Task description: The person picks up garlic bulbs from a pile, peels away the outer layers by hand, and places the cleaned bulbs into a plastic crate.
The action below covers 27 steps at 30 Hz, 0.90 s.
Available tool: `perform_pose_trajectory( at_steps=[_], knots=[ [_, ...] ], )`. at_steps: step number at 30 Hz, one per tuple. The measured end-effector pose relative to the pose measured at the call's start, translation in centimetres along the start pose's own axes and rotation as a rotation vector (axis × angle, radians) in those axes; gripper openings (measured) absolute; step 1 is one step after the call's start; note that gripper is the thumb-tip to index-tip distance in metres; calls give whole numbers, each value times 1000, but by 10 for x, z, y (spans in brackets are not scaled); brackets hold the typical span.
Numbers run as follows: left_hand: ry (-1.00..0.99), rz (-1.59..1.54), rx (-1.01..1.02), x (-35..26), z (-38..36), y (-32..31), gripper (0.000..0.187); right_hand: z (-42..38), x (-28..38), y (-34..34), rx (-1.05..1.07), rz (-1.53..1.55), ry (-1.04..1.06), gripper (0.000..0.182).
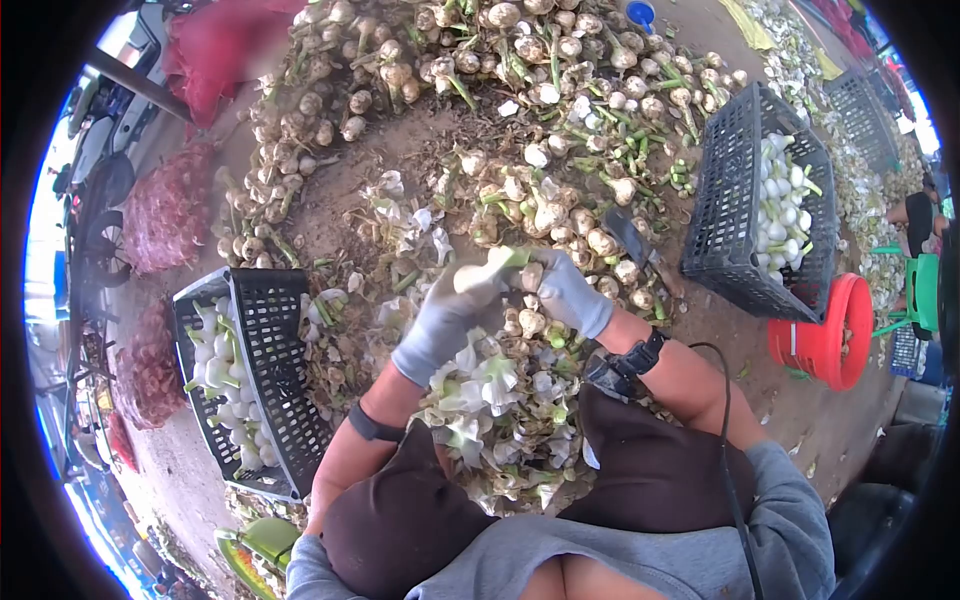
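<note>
In a grey-white glove, my left hand (447,318) is closed around a pale garlic bulb (478,280) with a short green stem pointing right. My right hand (572,291), gloved the same way, has its fingers curled at the stem end; motion blur hides exactly how they grip it. Below both hands, a pile of stripped garlic skins (500,400) lies between my knees. Unpeeled garlic bulbs (548,212) with roots and stems lie just beyond the hands. A dark flat blade-like tool (628,238) rests on the ground past my right hand.
A black crate (268,350) of clean garlic stands at the left, another black crate (722,205) at the right. Beside the latter are a red bucket (848,335) and a green stool (922,293). Mesh sacks (170,210) line the left side. A cable (728,450) hangs by my right arm.
</note>
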State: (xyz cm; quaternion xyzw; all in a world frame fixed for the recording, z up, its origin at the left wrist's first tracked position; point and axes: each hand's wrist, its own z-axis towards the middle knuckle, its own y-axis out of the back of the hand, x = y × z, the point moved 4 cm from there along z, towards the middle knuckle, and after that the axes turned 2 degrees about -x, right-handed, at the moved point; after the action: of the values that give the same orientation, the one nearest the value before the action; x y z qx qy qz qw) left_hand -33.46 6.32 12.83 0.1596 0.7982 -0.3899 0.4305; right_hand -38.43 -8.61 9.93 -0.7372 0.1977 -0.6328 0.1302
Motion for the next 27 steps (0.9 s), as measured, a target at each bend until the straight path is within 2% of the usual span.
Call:
perform_pose_trajectory(
  at_steps=[1, 2, 3, 5, 6, 7, 8, 9, 10, 11, 12, 13, 15, 16, 17, 18, 19, 20, 21, 22, 23, 25, 26, 27],
  knots=[
    [133, -317, 168, -2, 1, 8, 49, -4, 9, -3, 45, 28, -24, 29],
    [188, -342, 63, 1, 0, 18, 51, -10, 23, -11, 141, -53, 64, 29],
    [192, -341, 64, 6, 0, 18, 51, -12, 29, -14, 138, -52, 64, 29],
    [-494, 985, -445, -25, -6, 10, 52, -14, 24, -16, 65, 25, -218, 30],
    [-728, 1391, -551, -41, -10, -6, 44, -10, 11, -11, 63, 26, -217, 30],
    [-728, 1393, -547, -39, -10, -5, 44, -2, -9, -3, 56, -78, -104, 30],
    [-538, 1347, -482, -29, -7, 2, 39, 2, -11, -3, 46, -180, 10, 30],
    [-351, 1296, -415, -21, -5, 8, 34, 6, -13, 4, 39, -177, 13, 30],
    [-252, 1360, -353, -19, -7, 6, 24, 12, 6, 5, 26, -668, 250, 29],
    [-251, 1364, -333, -18, -9, 4, 24, 14, 25, 4, 5, -1161, 480, 29],
    [-357, 1196, -235, -18, -12, 0, 23, 21, 42, 6, -4, -1223, 269, 27],
    [-455, 1021, -138, -20, -15, -4, 22, 27, 39, 18, -71, -1121, 351, 22],
    [-549, 715, -38, -25, -17, 0, 19, 39, 20, 47, -172, -1108, 493, 22],
    [-485, 405, -56, -29, -19, 6, 18, 34, 23, 49, -170, -1107, 496, 22],
    [-419, 98, -77, -32, -22, 13, 19, 28, 18, 55, -99, -1142, 194, 23],
    [-484, 52, -116, -41, -21, 21, 25, 18, 10, 58, -22, -1161, -109, 25],
    [-533, -145, 51, -52, -16, 20, 20, 2, 10, 38, 278, -1177, -161, 27],
    [-495, -220, -137, -50, -18, 32, 18, -25, 7, 18, 580, -1180, -211, 29],
    [-454, -297, -321, -43, -19, 46, 15, -59, -31, 22, 536, -644, -398, 46],
    [-461, -364, -257, -40, -17, 56, 14, -79, -46, 9, 804, -604, -421, 69],
    [-462, -366, -258, -33, -16, 67, 14, -89, -36, -9, 984, -961, -416, 89],
    [-367, -363, -268, -12, -7, 74, 17, -80, 11, -17, 657, -1470, -408, 86],
    [-372, -306, -264, -13, -4, 57, 18, -62, 9, -7, 340, -1385, -28, 96],
    [-345, -181, -249, -14, -5, 39, 16, -46, 5, 13, 195, -726, 37, 99]
  ],
)
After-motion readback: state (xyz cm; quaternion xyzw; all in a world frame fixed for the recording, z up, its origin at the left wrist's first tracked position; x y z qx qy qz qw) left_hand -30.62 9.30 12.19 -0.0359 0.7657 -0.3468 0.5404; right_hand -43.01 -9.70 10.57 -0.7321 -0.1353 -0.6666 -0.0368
